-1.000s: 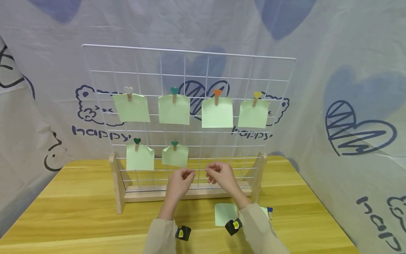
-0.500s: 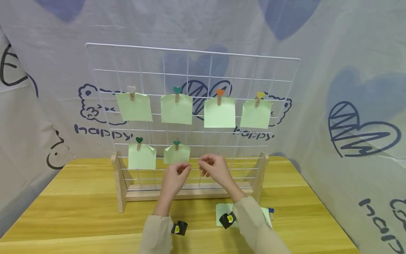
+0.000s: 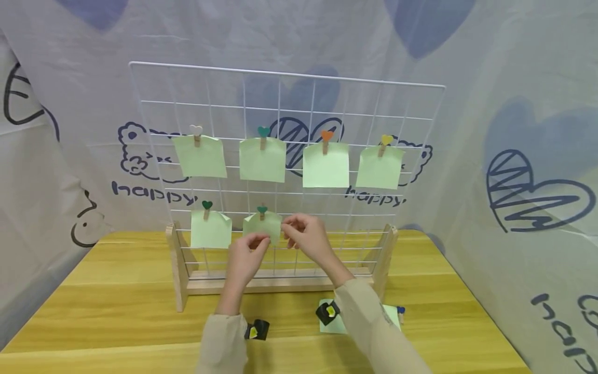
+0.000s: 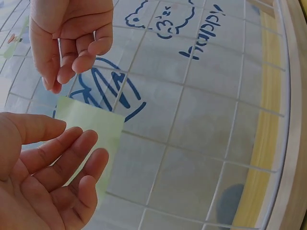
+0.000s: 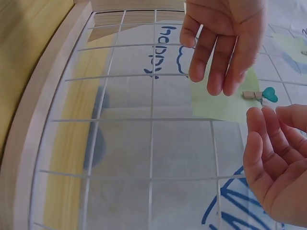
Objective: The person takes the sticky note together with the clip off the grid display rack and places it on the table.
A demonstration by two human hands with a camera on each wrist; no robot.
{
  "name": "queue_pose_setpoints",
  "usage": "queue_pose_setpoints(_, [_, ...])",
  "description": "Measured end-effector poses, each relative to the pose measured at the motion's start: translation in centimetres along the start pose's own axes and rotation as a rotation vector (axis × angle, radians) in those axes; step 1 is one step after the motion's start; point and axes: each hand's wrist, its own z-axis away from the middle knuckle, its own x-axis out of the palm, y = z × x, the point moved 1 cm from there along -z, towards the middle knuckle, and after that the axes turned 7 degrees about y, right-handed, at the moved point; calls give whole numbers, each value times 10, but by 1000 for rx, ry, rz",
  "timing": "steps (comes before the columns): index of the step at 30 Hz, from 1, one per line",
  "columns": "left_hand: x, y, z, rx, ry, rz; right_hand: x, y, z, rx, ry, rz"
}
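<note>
A pale green sticky note (image 3: 266, 224) hangs from the white wire grid by a teal heart-topped clothespin (image 5: 261, 94), second from the left in the lower row. My left hand (image 3: 246, 255) is at its lower left corner, fingers bent loosely in front of the paper. My right hand (image 3: 307, 237) is at its right edge, thumb and forefinger close together with nothing seen between them. In the left wrist view the note (image 4: 103, 124) shows behind the left fingers. Whether any fingertip touches the paper, I cannot tell.
The wire grid (image 3: 327, 79) stands in a wooden base (image 3: 285, 285) on the wood-grain table (image 3: 117, 311). Several notes hang above, each clipped, and another note (image 3: 212, 231) hangs at left. Below my right forearm lie loose paper (image 3: 329, 326) and a blue-hearted clothespin (image 3: 401, 311).
Both hands have moved left and up, from beneath and beside the second lower note to its lower left corner and right edge. The view has shifted slightly.
</note>
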Motion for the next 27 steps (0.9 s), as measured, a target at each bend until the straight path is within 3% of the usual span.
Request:
queue_pose_setpoints(10, [-11,2,-2,-2,26,4,9,-16,-12,-110,14,102])
queue_pose_setpoints(20, [-18,3,-2,-28,29,-7,17,-21,-18,-146,-10,106])
queue_pose_setpoints(27, [-21,3,0,-22,58,11,20,-23,-21,-200,-4,176])
